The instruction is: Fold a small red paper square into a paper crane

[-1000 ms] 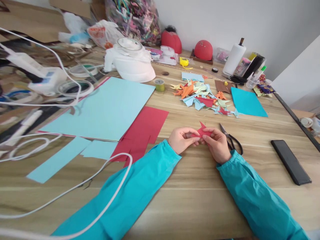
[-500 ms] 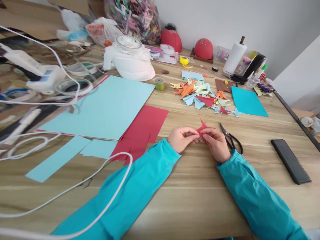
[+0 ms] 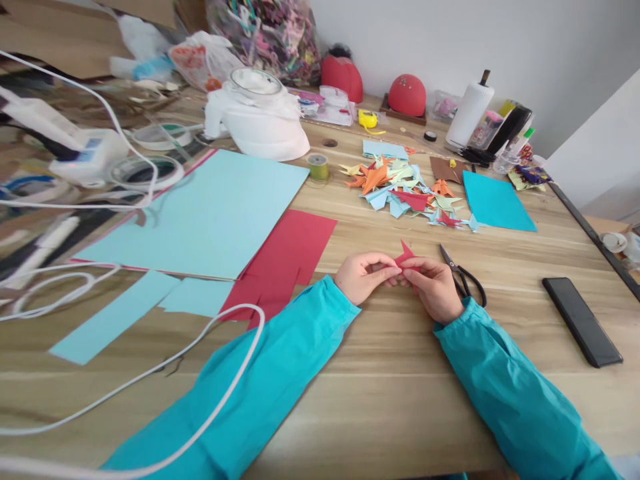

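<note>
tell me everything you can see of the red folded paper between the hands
The red folded paper is small and looks matte, with a sharp pointed tip sticking up. The left hand and right hand both pinch it, over the wooden table and left of the scissors in the picture. They hide much of it, so its full shape cannot be told.

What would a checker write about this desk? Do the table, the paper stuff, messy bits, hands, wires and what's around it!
Surface: wood-grain table, papers lying on it.
Job's things: folded red paper between the hands; scissors beside the right hand; pile of folded paper shapes beyond.
Clutter: phone at right; yellow tape measure at back.
Hands: left hand and right hand both pinch the red paper.
Cables: white cable crosses in front of the left sleeve.
Surroundings: pale wall behind.
</note>
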A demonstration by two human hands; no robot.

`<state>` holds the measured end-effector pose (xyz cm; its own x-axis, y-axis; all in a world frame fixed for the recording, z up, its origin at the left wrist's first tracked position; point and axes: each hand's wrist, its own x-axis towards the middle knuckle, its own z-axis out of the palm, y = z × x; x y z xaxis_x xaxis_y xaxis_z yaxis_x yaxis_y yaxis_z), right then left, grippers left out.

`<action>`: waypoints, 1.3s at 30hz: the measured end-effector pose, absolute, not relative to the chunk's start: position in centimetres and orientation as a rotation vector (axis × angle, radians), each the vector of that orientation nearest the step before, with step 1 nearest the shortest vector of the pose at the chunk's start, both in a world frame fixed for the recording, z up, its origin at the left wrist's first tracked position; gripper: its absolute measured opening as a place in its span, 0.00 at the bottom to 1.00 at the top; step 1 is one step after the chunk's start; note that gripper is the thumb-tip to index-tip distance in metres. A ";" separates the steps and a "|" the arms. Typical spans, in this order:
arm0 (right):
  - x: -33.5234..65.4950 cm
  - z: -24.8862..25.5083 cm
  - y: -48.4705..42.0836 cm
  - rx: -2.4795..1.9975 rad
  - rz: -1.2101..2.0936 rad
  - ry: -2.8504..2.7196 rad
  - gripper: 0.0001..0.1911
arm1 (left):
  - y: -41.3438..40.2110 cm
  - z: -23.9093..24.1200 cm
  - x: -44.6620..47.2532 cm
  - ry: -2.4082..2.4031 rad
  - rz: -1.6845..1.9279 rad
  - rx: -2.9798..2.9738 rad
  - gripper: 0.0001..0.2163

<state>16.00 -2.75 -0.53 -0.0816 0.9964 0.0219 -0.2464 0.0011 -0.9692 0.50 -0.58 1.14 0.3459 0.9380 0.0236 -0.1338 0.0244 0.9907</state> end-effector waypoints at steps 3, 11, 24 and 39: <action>15.9 -0.4 -2.7 -0.992 1.362 -1.104 0.07 | -0.6 1.1 0.6 0.847 1.006 1.251 0.10; 15.9 -0.5 -2.7 -1.005 1.351 -1.136 0.07 | -0.4 1.3 0.6 0.880 1.021 1.188 0.12; 15.9 -0.2 -2.7 -0.970 1.405 -1.014 0.06 | -0.1 1.2 0.2 0.823 0.991 1.167 0.11; 15.9 -0.7 -2.9 -1.014 1.321 -1.183 0.09 | -0.1 1.1 0.4 0.928 1.057 1.223 0.09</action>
